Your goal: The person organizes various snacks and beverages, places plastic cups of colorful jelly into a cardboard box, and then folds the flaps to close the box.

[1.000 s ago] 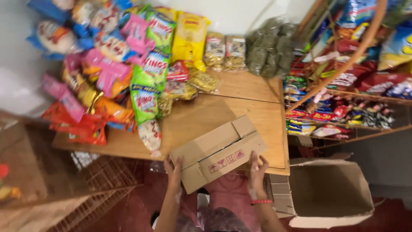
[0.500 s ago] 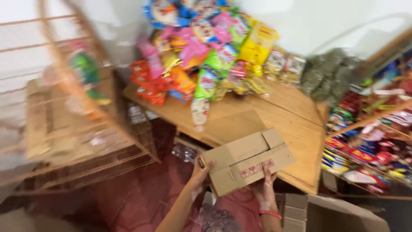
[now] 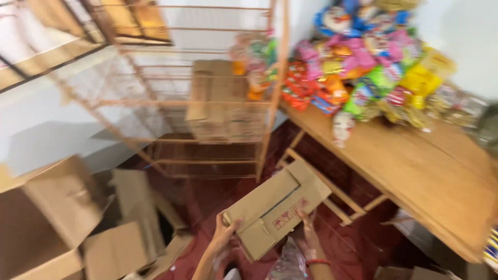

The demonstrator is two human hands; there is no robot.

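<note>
Both hands, left hand (image 3: 224,234) and right hand (image 3: 309,239), grip flattened cardboard box (image 3: 277,207) by opposite ends, keeping it level | box: below-left of wooden table (image 3: 415,171) | snack packets (image 3: 363,67) on table

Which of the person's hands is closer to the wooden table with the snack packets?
Right. The right hand holds the cardboard box on the side toward the wooden table; the left hand is farther.

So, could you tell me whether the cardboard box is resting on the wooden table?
No, both hands hold the cardboard box over the red floor, beside the wooden table.
</note>
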